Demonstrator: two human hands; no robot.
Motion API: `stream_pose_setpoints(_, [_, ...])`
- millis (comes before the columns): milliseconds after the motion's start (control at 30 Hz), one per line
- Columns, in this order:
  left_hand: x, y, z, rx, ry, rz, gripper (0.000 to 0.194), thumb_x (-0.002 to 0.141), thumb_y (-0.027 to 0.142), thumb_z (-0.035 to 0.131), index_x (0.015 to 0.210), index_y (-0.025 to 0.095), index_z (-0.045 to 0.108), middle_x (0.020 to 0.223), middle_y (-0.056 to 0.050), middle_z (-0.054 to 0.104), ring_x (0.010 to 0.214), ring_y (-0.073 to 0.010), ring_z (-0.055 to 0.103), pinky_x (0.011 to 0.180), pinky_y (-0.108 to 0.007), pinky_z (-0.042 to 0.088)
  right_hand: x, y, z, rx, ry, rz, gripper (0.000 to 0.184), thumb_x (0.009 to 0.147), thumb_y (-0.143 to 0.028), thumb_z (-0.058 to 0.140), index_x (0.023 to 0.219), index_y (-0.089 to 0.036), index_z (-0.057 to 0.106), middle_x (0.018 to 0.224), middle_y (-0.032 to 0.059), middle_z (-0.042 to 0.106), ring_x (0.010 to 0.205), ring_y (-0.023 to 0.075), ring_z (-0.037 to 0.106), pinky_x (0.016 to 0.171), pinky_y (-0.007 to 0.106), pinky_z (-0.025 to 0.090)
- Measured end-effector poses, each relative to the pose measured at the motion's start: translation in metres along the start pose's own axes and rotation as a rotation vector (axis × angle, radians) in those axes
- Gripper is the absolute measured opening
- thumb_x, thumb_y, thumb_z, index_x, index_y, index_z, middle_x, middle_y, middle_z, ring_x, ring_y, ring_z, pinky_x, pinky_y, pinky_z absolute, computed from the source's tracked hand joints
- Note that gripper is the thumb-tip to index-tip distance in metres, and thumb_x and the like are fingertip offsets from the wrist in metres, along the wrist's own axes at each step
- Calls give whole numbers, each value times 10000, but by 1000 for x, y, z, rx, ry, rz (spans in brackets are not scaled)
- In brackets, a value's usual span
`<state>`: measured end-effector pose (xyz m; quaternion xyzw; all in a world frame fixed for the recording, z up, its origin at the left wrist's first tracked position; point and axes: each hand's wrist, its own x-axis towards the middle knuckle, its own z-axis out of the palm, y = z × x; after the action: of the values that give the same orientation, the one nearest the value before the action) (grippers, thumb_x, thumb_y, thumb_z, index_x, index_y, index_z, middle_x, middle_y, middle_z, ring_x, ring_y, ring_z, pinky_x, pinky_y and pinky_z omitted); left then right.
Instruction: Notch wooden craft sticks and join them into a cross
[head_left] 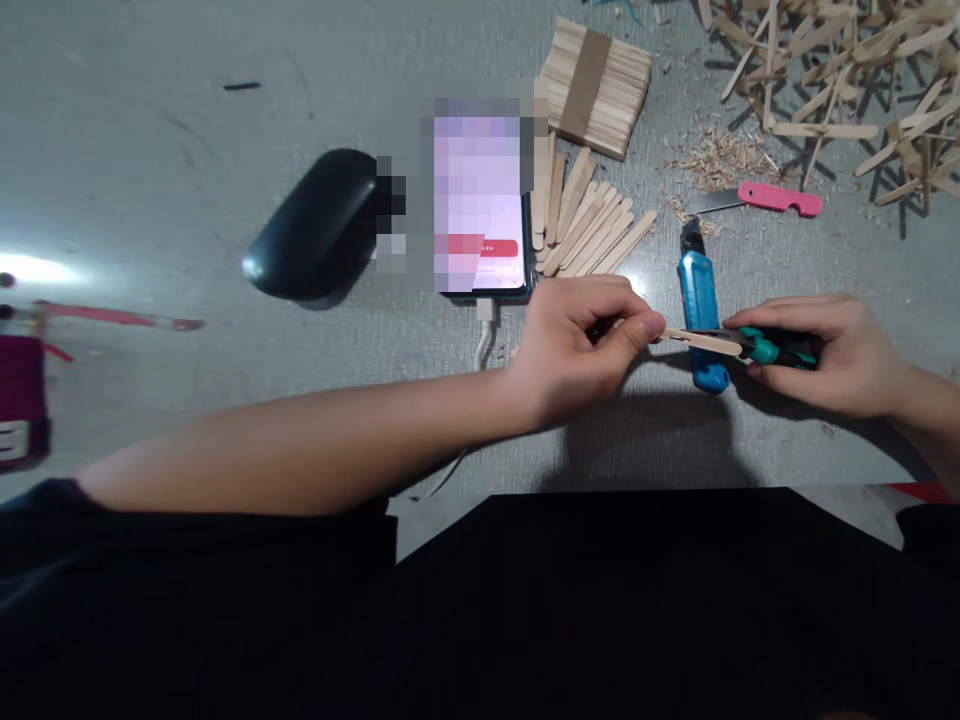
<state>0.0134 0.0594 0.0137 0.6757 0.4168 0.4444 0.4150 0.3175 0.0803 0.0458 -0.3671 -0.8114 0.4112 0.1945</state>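
Between the thumb and fingers of my left hand (pixel 589 340) is one end of a wooden craft stick (pixel 709 344), which points to the right. My right hand (pixel 840 350) is closed round the green and black handles of a pair of pliers (pixel 765 347). The metal jaws of the pliers lie along the stick; whether they grip it I cannot tell. Beneath the stick and jaws, a blue utility knife (pixel 697 285) lies on the table. Just beyond my left hand, several loose craft sticks (pixel 592 225) are fanned out.
A banded bundle of craft sticks (pixel 600 85) lies at the back. Wood shavings (pixel 724 160) and a pink-handled knife (pixel 780 198) are right of it, near a heap of stick pieces (pixel 832 80). A phone (pixel 480 200) with a white cable (pixel 486 335) and a black case (pixel 315 225) lie left.
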Motion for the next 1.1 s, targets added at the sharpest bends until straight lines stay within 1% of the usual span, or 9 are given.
stream_pose_setpoints(133, [-1,2,-1,28,-15,-30,249,977,251,695,730,236,722,654,-5,674,562,-139,560,540,-312,411,-1,-2,1,14,-3,19,407,942,-214,832,1323,-345,889,1194,23,896,986,250,864,868,382,703])
stream_pose_setpoints(367, [0,2,1,12,-9,-117,280,992,306,680,739,196,729,645,-8,652,587,-131,537,561,-295,412,4,-3,0,36,-39,8,318,984,-222,813,1265,-346,896,1091,14,884,891,222,830,773,355,646])
stream_pose_setpoints(500, [1,-3,2,-38,1,-150,329,995,371,736,722,189,714,616,6,625,578,-115,490,538,-271,364,5,-4,-1,6,-53,12,263,988,-241,812,1226,-318,895,1014,14,862,794,200,773,690,341,588])
stream_pose_setpoints(633, [4,-7,3,-130,-16,-173,442,1019,491,793,711,190,695,612,9,622,577,-106,481,545,-269,371,3,-2,-1,-33,-40,-10,263,982,-238,810,1224,-311,883,1011,11,853,790,190,758,691,332,574])
stream_pose_setpoints(800, [9,-5,4,-295,-105,-236,609,988,717,826,699,207,658,595,9,597,580,-119,519,557,-284,423,4,3,-1,-2,-50,-74,277,988,-225,805,1244,-312,864,1004,3,843,781,178,752,674,316,567])
stream_pose_setpoints(867, [10,-4,4,-379,-167,-273,629,960,747,843,692,212,649,599,3,598,570,-122,523,531,-288,408,4,3,-1,33,-65,-109,293,994,-216,799,1265,-313,857,1015,5,841,782,173,755,666,311,568])
stream_pose_setpoints(933, [10,-4,5,-482,-219,-323,629,926,759,872,700,215,653,616,0,612,524,-109,477,483,-291,366,4,1,-1,52,-74,-130,302,996,-206,790,1273,-311,850,1013,8,837,776,172,751,657,313,567])
stream_pose_setpoints(1033, [9,-6,6,-604,-221,-382,655,874,792,905,703,222,632,642,-1,636,471,-85,406,441,-290,324,3,2,-1,19,-23,-152,307,981,-192,782,1257,-313,841,957,-3,813,723,168,713,631,321,546])
stream_pose_setpoints(1100, [7,-7,6,-550,-155,-355,664,879,794,901,692,221,622,633,2,628,489,-89,429,452,-283,341,4,6,-1,-48,80,-158,292,962,-194,786,1227,-307,836,908,-10,788,687,170,677,611,334,519])
